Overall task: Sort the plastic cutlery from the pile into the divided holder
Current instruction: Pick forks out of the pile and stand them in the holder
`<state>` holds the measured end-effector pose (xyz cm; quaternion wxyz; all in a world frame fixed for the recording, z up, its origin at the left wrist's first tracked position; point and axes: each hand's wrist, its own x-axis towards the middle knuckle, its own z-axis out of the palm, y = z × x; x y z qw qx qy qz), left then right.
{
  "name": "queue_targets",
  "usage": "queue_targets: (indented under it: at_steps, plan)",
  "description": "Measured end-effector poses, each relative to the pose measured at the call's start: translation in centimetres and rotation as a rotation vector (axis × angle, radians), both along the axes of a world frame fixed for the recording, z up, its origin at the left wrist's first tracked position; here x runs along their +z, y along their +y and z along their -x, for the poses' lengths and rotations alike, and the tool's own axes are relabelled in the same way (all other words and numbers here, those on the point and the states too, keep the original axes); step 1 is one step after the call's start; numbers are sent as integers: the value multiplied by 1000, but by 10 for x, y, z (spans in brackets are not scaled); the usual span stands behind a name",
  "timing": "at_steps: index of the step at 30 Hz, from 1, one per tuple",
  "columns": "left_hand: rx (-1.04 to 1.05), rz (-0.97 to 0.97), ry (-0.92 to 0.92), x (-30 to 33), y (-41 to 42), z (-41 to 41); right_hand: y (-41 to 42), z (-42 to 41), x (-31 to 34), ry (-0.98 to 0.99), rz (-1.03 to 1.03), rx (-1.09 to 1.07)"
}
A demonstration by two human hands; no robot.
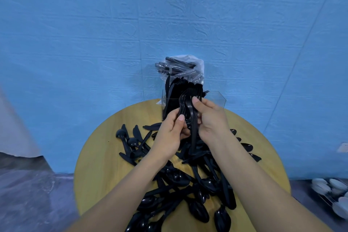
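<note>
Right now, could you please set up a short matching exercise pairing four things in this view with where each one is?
Things:
1. bundle of forks
2. clear holder
3. loose pile of cutlery
4. plastic bag

Places:
A. spread across the round wooden table
B. standing at the table's far edge, by the blue wall
C. sticking up above the holder, with cutlery inside it
D. held between the left hand and right hand

Pairs: 1-D, 2-B, 3-A, 4-C
</note>
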<state>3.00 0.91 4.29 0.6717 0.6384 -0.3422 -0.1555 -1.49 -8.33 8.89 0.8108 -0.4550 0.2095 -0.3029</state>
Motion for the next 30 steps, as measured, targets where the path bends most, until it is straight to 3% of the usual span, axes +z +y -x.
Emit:
queue_targets:
  at_steps: [11,15,19,22,27,30]
  plan:
    - [-91,29,70,3,-3,12,-16,0,-18,38,239,-117]
    - [-96,8,140,-3,-7,5,-28,0,-16,117,355,-23]
    - [-153,-16,211,-3,-14,-8,-51,0,-9,126,381,207]
    - [-210,-27,251,1,-29,-21,-71,-4,-6,142,434,227]
    - [-218,-169,40,12,-62,-48,-103,-23,-4,173,472,87]
    - [-1,-304,-335,6,-78,-72,-125,-38,-4,169,467,-11]
